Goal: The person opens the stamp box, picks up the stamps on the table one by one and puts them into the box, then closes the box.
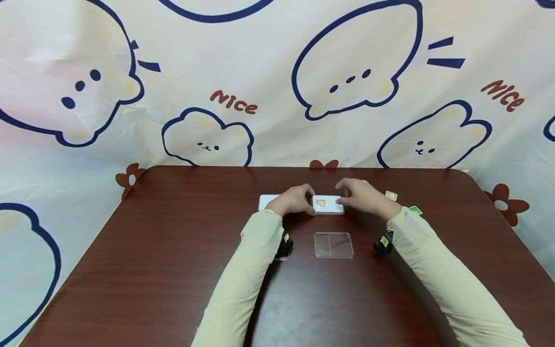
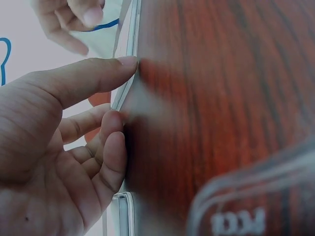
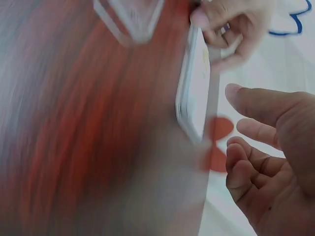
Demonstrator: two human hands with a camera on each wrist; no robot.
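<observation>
A flat white case (image 1: pixel 329 210) with clear edges lies toward the far side of the table, a small gold-coloured square (image 1: pixel 321 203) on its left half. At the case's left end, my left hand (image 1: pixel 295 199) holds it, the thumb on the near edge and curled fingers by the corner. Over the right end is my right hand (image 1: pixel 364 196); its fingers are loosely bent and look apart from the case in the right wrist view. A second white case (image 1: pixel 266 202) is partly hidden behind the left hand.
A clear plastic lid (image 1: pixel 334 246) lies nearer on the brown table (image 1: pixel 173 270). Another clear piece (image 1: pixel 282 258) is mostly hidden under the left forearm. Beside the right wrist lie a small cream square (image 1: pixel 391 195) and a green one (image 1: pixel 415 210). A patterned cloth (image 1: pixel 269 58) hangs behind.
</observation>
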